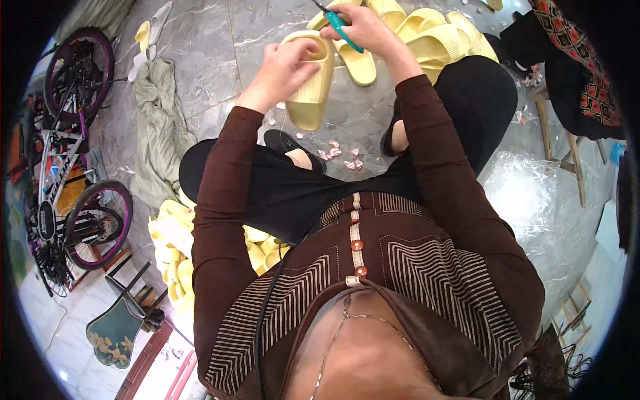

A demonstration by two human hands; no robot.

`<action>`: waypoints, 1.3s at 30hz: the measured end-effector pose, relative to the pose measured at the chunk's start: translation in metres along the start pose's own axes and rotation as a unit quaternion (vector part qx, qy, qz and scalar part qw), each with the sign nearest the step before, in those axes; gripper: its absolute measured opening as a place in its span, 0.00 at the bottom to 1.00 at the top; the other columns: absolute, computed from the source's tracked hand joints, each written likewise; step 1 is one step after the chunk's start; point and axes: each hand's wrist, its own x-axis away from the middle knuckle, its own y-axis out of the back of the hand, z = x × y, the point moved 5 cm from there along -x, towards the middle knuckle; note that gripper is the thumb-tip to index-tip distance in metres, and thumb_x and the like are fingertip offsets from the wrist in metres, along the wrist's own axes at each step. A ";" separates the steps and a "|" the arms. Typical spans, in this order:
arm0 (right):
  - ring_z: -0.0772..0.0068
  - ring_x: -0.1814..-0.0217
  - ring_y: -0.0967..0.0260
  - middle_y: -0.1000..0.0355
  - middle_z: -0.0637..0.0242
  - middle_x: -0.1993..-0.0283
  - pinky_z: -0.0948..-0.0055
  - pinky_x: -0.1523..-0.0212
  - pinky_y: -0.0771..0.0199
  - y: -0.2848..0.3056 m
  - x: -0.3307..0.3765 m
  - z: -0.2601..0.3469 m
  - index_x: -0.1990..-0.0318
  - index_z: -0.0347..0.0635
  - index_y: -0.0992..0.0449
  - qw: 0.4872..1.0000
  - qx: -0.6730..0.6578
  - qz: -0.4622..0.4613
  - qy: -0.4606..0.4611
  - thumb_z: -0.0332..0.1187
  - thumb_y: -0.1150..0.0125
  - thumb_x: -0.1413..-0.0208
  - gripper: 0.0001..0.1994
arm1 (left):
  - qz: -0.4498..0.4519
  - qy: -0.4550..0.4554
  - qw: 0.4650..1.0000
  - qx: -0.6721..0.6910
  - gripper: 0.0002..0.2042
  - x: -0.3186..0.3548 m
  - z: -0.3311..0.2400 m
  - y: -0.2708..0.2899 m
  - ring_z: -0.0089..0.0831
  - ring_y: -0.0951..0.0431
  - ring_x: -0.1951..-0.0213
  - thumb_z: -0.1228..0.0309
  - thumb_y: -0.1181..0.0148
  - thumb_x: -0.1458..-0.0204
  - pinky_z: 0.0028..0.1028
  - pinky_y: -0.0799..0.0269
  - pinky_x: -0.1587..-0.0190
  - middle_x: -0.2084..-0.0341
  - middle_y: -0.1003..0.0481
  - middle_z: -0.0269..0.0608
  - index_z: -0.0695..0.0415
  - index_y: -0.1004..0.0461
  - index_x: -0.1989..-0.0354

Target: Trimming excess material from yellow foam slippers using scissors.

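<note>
So up top center of the frame our left hand (pixel 283 67) is wrapped around a pale yellow slipper (pixel 312 83), and our right hand (pixel 363 28) is closed on teal-handled scissors (pixel 340 27) just beside it. The scissor blades run off the top edge, and the slipper pile (pixel 433 37) behind is partly cut off too.

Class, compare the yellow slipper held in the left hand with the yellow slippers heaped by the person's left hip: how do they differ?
The held slipper is single, gripped by the left hand above the floor; the heaped slippers are many, lying untouched. The right hand holds teal-handled scissors at the held slipper; nothing is near the heap. Both are pale yellow.
</note>
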 end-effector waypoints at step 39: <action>0.77 0.75 0.35 0.31 0.64 0.75 0.78 0.73 0.35 0.121 0.052 -0.010 0.56 0.34 0.34 0.899 0.218 -0.367 -0.097 0.24 0.42 0.59 0.18 | -0.046 0.441 0.891 0.096 0.35 -0.014 0.208 -0.196 0.50 0.38 0.52 0.61 0.36 0.73 0.38 0.39 0.51 0.57 0.37 0.61 0.69 0.40 0.55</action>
